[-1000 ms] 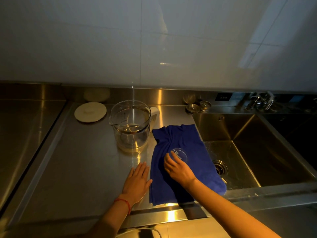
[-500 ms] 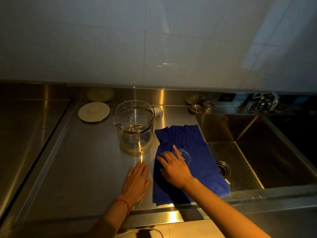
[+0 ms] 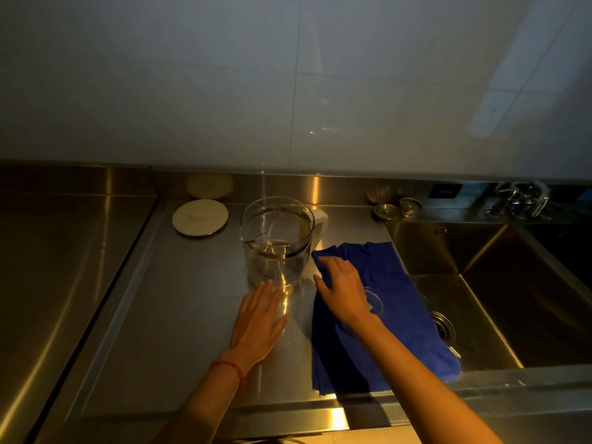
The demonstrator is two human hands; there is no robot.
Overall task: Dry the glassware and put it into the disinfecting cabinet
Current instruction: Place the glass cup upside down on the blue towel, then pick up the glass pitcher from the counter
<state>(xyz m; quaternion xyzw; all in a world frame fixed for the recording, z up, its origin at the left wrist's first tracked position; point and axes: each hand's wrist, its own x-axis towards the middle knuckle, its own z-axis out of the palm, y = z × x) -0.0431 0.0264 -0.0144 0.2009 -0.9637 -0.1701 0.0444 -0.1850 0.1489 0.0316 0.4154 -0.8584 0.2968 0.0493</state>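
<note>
The left hand (image 3: pixel 261 318) is lying flat, fingers straight, on the steel table (image 3: pixel 179 315) just before the glass jug (image 3: pixel 277 240). The right hand (image 3: pixel 344 288) is resting with loosely bent fingers on the blue cloth (image 3: pixel 413 325) beside the jug.

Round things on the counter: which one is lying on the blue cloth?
The small clear glass lid, beside the right hand. The white lid and metal strainers lie on bare steel farther back.
</note>
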